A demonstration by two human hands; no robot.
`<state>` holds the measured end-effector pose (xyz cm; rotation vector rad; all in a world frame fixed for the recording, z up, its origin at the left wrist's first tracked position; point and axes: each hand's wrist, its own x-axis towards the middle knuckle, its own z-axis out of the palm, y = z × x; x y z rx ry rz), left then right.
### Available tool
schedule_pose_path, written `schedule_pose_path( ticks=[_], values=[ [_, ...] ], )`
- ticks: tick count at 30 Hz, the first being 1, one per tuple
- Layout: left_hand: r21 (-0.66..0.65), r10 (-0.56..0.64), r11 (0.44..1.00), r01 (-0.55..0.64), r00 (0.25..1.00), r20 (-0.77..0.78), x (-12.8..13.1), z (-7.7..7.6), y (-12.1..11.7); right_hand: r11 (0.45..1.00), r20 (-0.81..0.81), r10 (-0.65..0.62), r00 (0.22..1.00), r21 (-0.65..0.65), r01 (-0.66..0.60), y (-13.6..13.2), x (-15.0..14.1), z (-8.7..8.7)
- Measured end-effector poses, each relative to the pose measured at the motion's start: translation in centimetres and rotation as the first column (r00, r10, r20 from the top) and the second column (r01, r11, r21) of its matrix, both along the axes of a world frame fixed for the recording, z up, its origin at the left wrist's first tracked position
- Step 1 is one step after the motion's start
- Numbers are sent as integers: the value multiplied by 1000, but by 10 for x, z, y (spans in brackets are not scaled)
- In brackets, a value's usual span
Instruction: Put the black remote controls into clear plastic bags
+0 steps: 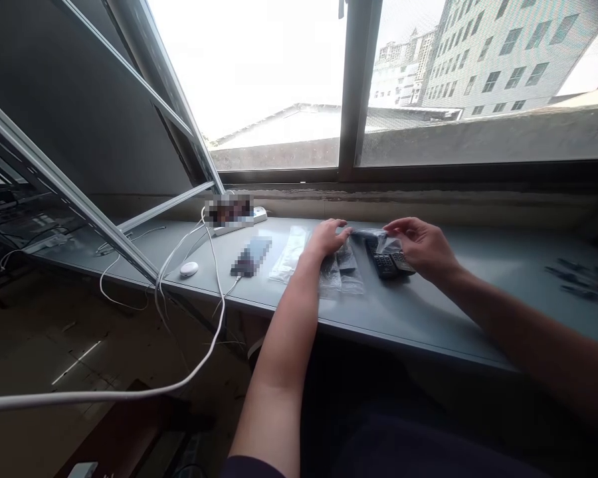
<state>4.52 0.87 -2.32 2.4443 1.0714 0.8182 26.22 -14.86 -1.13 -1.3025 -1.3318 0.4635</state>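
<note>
My left hand (327, 238) reaches over clear plastic bags on the grey tabletop (458, 312). Its fingertips touch the near end of a clear plastic bag (373, 234) stretched between both hands. The fingers of my right hand (421, 247) pinch the other end of this bag. Just below lie black handheld devices with small keys, like remote controls (386, 264); the right hand partly covers one. Flat clear bags (346, 282) with dark pieces inside lie under and beside my left wrist. Another pale plastic bag (290, 255) is left of my forearm.
A blurred phone (244, 265) with a cable, a round white object (189, 269) and a white power strip (260, 214) are on the left. White cables hang over the front edge by a metal frame (80, 192). Dark thin items (583, 282) lie far right.
</note>
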Motion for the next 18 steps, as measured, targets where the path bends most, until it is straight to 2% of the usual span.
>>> schedule_pose_path(
  ticks=[5, 8, 11, 14, 18],
  values=[
    [-144, 48, 989, -30, 991, 122, 1, 3, 1, 989, 171, -40, 985, 149, 14, -7, -8, 7],
    [-249, 73, 969, 3, 952, 297, 3, 8, 0, 985, 201, 59, 978, 146, -90, -15, -19, 14],
    [-410, 138, 908, 83, 866, 481, 5, 12, 0, 966, 166, 210, 964, 118, -230, -21, -29, 18],
    [-541, 227, 824, 170, 776, 589, 4, 14, 2, 945, 148, 285, 947, 121, -304, -25, -34, 19],
    [-578, 290, 765, 285, 649, 703, 1, 17, 3, 938, 128, 299, 945, 143, -316, -27, -36, 17]
  ],
)
